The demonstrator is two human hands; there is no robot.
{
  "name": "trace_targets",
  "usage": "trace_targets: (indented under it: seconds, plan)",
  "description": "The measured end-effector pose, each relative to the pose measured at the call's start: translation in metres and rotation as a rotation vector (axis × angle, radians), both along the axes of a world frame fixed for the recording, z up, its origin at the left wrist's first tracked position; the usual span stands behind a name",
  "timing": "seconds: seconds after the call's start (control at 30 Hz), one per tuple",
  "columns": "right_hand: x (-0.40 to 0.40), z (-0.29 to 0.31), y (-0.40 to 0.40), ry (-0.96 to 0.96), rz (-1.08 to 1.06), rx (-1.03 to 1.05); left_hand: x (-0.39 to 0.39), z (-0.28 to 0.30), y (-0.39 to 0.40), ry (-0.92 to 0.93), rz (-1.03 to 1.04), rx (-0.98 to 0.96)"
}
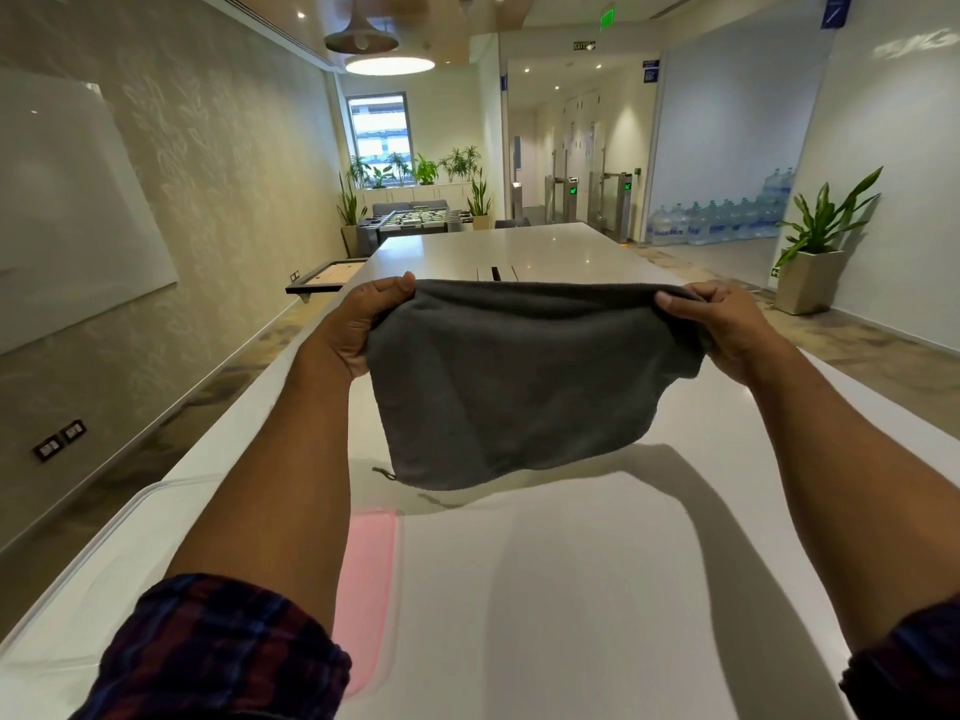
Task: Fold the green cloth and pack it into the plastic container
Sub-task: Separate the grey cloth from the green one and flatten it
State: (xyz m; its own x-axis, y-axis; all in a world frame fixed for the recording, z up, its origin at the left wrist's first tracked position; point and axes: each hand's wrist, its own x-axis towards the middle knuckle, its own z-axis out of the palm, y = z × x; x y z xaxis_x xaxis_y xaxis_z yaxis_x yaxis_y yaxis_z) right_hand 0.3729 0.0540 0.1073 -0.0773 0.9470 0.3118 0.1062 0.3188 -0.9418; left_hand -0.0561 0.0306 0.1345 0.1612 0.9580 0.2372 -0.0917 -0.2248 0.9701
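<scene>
The cloth (524, 376) looks dark grey-green and hangs in the air above the white table (571, 589), stretched between both hands. My left hand (353, 324) pinches its top left corner. My right hand (727, 324) grips its top right corner. The cloth's lower edge hangs free just above the tabletop, and it looks doubled over. A clear plastic container (171, 517) with a pink part (366, 589) lies on the table at the lower left, mostly hidden under my left forearm.
The long white table runs far ahead, with a dark slot (496, 273) in its middle. A black-framed board (324, 278) sticks out by the table's left edge. A potted plant (815, 252) stands on the floor to the right.
</scene>
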Motion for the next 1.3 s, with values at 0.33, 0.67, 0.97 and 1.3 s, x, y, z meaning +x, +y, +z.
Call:
trace_targets:
  seconds: [0.33,0.67,0.97,1.3]
  plan:
    - [0.016,0.005,-0.017,-0.095,0.532,-0.316,-0.008,-0.014,0.011,0.284,-0.307,0.021]
    - [0.006,-0.034,0.004,-0.428,0.155,-0.440,0.005,-0.047,0.007,0.539,-0.096,-0.433]
    - [-0.005,-0.088,0.018,-0.638,-0.105,-0.345,0.007,-0.099,0.014,0.946,0.212,-0.431]
    - [-0.036,-0.110,0.028,-1.010,-0.408,-0.103,0.023,-0.130,0.017,1.040,0.515,-0.250]
